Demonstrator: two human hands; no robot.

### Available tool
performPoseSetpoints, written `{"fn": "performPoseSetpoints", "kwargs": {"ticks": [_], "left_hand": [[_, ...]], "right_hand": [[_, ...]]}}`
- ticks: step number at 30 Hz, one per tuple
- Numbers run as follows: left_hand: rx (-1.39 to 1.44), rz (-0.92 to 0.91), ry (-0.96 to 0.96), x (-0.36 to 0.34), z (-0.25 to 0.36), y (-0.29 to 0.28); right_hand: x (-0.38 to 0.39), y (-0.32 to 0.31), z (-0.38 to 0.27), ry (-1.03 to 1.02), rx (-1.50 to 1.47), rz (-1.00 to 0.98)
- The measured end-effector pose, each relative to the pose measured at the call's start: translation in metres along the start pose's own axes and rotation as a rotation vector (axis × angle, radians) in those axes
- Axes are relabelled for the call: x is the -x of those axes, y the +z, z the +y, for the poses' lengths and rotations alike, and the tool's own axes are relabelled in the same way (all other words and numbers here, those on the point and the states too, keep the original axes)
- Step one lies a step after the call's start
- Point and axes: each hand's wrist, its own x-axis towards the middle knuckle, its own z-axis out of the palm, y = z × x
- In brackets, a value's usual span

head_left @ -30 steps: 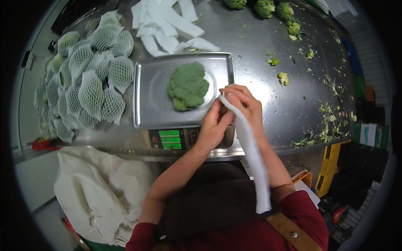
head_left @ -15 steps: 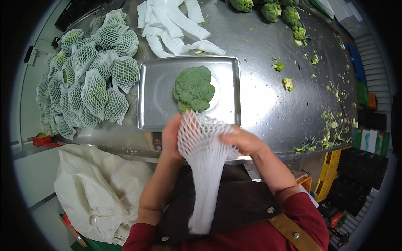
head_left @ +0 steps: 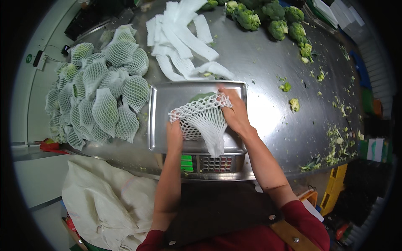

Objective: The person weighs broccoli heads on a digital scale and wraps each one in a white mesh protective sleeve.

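Note:
A white foam net sleeve point(head_left: 202, 119) is stretched wide between my two hands over the metal weighing tray point(head_left: 155, 136). My left hand point(head_left: 174, 133) grips its rim on the left, and my right hand point(head_left: 237, 112) grips the rim on the far right. Behind the mesh lies a green broccoli head point(head_left: 202, 96); only its top edge shows, the rest being covered by the net. Whether the rim touches the broccoli I cannot tell. The sleeve's narrow tail points back toward me.
A heap of net-wrapped heads point(head_left: 106, 108) stands at the left. Flat white net sleeves point(head_left: 184, 42) lie beyond the tray, bare broccoli point(head_left: 248, 20) at the far right. Trimmings point(head_left: 335, 142) litter the right side. The scale's keypad point(head_left: 215, 164) faces me; a pale sack point(head_left: 104, 201) sits at lower left.
My hands have moved forward from the tray's near edge to over the broccoli. The net's mouth is pulled wider and now covers most of the head. The view has shifted slightly.

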Motion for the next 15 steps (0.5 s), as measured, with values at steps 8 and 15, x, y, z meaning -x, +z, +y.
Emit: {"fn": "performPoseSetpoints", "kwargs": {"ticks": [8,15], "left_hand": [[0.636,-0.38,-0.227,0.024,0.086,0.033],[0.807,-0.27,-0.831,0.031,0.077,0.038]], "right_hand": [[0.011,-0.038,-0.078,0.441,-0.522,-0.481],[0.021,-0.027,-0.041,1.059,-1.409,-0.285]]}}
